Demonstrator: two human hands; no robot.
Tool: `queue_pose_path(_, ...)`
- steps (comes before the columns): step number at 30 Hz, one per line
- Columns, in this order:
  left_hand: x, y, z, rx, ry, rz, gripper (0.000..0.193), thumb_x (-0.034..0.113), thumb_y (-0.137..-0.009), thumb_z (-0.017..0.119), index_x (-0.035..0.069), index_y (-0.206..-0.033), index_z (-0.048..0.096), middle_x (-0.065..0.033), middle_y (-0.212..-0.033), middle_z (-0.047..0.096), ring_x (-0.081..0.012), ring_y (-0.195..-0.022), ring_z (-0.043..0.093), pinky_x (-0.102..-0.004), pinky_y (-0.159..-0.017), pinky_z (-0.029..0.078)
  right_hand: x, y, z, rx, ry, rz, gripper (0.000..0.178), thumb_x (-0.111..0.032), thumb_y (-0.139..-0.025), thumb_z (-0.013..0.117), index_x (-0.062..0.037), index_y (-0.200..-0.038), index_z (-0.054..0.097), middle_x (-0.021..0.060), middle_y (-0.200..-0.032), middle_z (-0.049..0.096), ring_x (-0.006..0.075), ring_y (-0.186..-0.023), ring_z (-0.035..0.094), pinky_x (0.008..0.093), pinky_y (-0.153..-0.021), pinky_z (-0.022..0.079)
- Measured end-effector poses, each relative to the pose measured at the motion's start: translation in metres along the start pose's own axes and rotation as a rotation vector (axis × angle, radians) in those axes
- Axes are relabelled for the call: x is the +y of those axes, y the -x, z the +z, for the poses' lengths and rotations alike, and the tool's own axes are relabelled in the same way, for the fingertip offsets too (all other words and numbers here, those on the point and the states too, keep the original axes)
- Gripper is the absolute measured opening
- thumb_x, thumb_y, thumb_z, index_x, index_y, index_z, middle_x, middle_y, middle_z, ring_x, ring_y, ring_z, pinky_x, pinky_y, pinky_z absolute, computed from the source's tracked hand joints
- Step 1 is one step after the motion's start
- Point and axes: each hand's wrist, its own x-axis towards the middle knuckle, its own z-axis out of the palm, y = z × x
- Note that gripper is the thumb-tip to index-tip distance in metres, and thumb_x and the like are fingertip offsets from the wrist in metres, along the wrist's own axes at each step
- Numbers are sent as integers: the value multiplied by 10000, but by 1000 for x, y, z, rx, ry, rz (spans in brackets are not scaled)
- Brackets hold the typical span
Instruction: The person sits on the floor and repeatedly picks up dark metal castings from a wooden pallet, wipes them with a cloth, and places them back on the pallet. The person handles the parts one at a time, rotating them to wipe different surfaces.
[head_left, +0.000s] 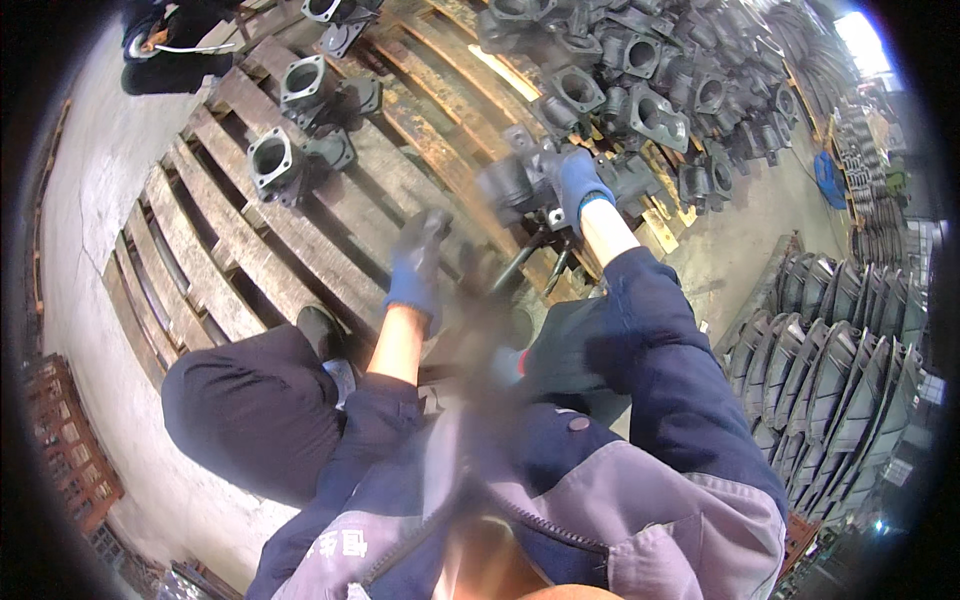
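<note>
My right hand (582, 188), in a blue glove, is closed on a dark grey metal casting (508, 185) with a round, pipe-like end. The casting is slightly blurred, and my fingertips are partly hidden behind the glove's back. My left hand (415, 265), in a blue glove with a dark grip side, is over the slatted wooden pallet (225, 285), apart from the casting. Motion smears its fingers. Below the casting, two thin dark rods (517, 268) slant down between my hands. Two flanged castings (272, 160) stand on the pallet to the left.
Many similar castings (640, 55) lie heaped at the far right. Ribbed dark metal parts (830, 370) are stacked on the right, near a blue round object (829, 180). A brown crate (75, 445) stands at left. Another person's dark-clothed leg (175, 70) shows at the upper left.
</note>
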Motion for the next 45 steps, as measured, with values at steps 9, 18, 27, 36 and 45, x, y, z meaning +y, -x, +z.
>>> queue_pose_path(9,14,12,-48,222,95,184,480,388,-877,694,3,-1156,630,-91,-1086,663,-195,-965,585,-352,-860,460,-64,72,81,-153,-813,-132,314,-254,-906,622,-42,-1134,666,183,-1044,685,286,-971,655,380,-835,513)
queue_pose_path(18,-64,60,-43,-93,-1461,752,235,131,-826,573,87,-1053,611,-195,-754,651,-350,-737,658,-444,-682,509,-34,82,115,-602,956,-800,219,-170,-857,596,-63,-1006,716,145,-998,708,296,-929,695,390,-787,550)
queue_pose_path(27,-40,41,-85,448,-1012,465,210,232,-838,620,70,-951,693,-208,-859,677,-394,-817,653,-447,-736,530,-62,67,143,-231,317,-155,326,-196,-901,550,-35,-1169,644,215,-1096,671,355,-1001,669,412,-837,549)
queue_pose_path(36,-229,-14,-145,34,-605,-210,406,145,-832,628,48,-1213,526,-255,-1208,614,-409,-1149,587,-457,-959,485,-19,52,237,-500,-80,121,398,-248,-1015,373,-30,-1287,564,196,-1250,611,335,-1145,600,427,-949,477)
queue_pose_path(45,-169,-13,-126,132,-314,-35,347,214,-858,604,45,-1161,613,-183,-1093,657,-328,-1021,622,-400,-879,498,6,54,237,-192,-871,314,384,-444,-951,461,-119,-1063,632,43,-994,658,216,-884,594,349,-810,479)
